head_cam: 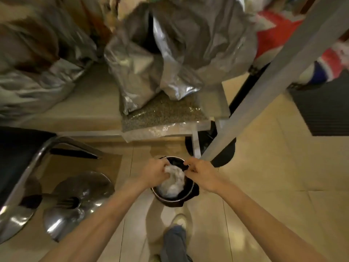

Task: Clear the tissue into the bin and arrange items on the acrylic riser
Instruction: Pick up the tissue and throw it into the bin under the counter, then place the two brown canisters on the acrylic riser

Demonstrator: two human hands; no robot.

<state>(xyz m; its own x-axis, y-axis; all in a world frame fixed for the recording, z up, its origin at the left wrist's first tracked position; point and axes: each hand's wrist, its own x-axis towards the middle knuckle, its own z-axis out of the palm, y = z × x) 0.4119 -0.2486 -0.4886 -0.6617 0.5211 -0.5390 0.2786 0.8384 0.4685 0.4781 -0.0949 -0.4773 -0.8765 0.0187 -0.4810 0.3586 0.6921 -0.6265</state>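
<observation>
A small round bin point(171, 200) with a black liner stands on the tiled floor below me. A wad of white tissue point(174, 181) sits in its mouth. My left hand point(154, 172) is closed on the top of the tissue at the bin's left rim. My right hand point(201, 172) pinches the black liner at the right rim, its fingers curled. The acrylic riser is not in view.
A low shelf point(75, 112) ahead holds silver foil bags point(170, 59) and a clear pack of green beans point(162, 112). A chrome stool base point(75, 203) and dark seat point(17, 154) stand at left. A grey table leg point(264, 91) slants at right. My shoe point(179, 221) is below.
</observation>
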